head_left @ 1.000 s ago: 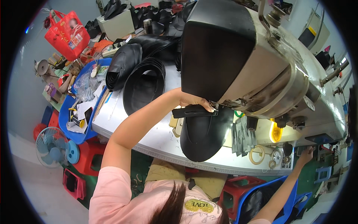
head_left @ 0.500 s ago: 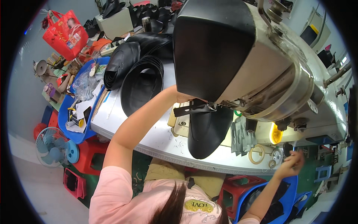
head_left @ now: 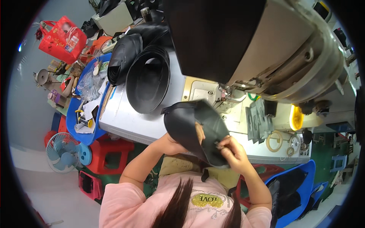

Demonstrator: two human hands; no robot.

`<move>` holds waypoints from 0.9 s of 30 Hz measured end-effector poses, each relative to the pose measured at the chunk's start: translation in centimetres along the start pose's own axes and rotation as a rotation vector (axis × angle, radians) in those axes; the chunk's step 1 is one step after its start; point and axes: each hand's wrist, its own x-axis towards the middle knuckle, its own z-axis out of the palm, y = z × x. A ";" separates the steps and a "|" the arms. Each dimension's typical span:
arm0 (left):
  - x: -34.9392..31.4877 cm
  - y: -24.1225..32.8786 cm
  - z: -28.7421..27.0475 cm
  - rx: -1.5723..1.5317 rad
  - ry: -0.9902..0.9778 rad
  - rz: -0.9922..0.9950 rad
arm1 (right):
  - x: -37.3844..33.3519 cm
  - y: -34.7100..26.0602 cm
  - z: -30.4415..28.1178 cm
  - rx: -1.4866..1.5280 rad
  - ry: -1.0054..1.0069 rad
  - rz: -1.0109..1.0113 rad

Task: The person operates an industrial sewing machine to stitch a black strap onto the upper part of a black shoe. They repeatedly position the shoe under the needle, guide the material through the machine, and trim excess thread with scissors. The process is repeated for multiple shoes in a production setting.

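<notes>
A black leather-look shoe upper [head_left: 186,127] is held up in front of my chest, over the near edge of the sewing table. My left hand [head_left: 175,143] grips it from the left, and some of its fingers show through the opening. At the upper's right side is my right hand [head_left: 233,152], its thumb and fingers pinched together. A small greyish bit shows at those fingertips, too small to make out. Beyond the upper stands the sewing machine [head_left: 247,45]; its needle area [head_left: 224,93] has no upper under it.
Nested black uppers [head_left: 148,85] stand on the table [head_left: 121,114] at left. Grey strips [head_left: 258,119] and a tape ring [head_left: 274,141] lie at right. A blue tub [head_left: 80,136] is on the left, a blue chair [head_left: 304,171] with black pieces on the right.
The upper has come out from under the machine head toward me, turned in my left hand. My right hand has moved left from the table's right end to the upper.
</notes>
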 end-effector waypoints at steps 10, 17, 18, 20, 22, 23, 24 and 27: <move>-0.8 1.1 0.0 0.019 -0.004 0.054 | 1.5 -3.7 2.0 -0.135 -0.144 -0.149; -2.7 0.2 -0.7 -0.249 0.279 0.121 | 0.7 -3.9 -0.8 0.085 0.231 -0.211; -2.9 0.3 -0.5 -0.384 0.367 0.077 | 0.3 -2.7 -1.5 0.196 0.320 -0.251; -2.9 1.9 0.3 -0.666 0.551 -0.103 | 0.6 -1.5 -1.7 0.052 0.356 -0.247; -3.5 1.8 1.4 -0.890 0.677 -0.223 | 0.6 -0.8 -1.1 -0.107 0.407 -0.070; -3.4 1.8 2.0 -0.968 0.688 -0.243 | 1.3 0.3 -0.5 0.112 0.462 -0.095; -3.8 1.5 2.5 -1.040 0.632 -0.296 | 1.6 0.4 -0.6 0.200 0.478 -0.046; -5.5 0.0 4.3 -0.985 0.465 -0.465 | 3.2 0.2 -1.3 0.340 0.374 0.083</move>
